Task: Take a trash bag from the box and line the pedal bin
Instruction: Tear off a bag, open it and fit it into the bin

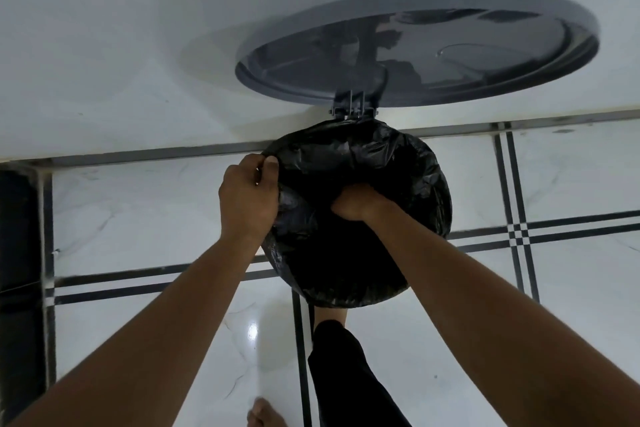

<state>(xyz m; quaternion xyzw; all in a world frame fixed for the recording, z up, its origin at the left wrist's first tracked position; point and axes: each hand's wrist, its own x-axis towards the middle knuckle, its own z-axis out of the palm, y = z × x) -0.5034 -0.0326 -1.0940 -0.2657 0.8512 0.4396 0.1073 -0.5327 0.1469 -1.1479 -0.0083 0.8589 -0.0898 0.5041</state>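
Top-down, wide-angle, slightly blurred. Round pedal bin [349,304] almost fully covered by crinkled black plastic trash bag [377,163], bag draped over whole rim and folded down outside; bin body itself barely showing, only the lower edge under the bag. Grey round plastic lid [433,55] swung up and open, leaning toward white wall [104,45], joined by small metal hinge [353,109] at the bin's far edge. Left hand [247,199] at the left rim, thumb and fingers pressed together, pinching a fold of bag film at the upper-left edge. Right hand [356,206] sunk into the bag's centre, fingers curled and buried in the plastic, so exact grip cannot tell; looks closed into the film, pushing down inside the bin. Both bare forearms reaching in from bottom corners. Dark trouser leg [346,374] with bare foot [330,317] tucked right under the bin's near edge, touching or very close. Second bare foot [265,414] at bottom edge, well back from the bin. Glossy white marble-look floor tiles [156,218] with black double-line borders. Dark vertical object [17,236] at far left edge, unidentifiable. No bag box in view.
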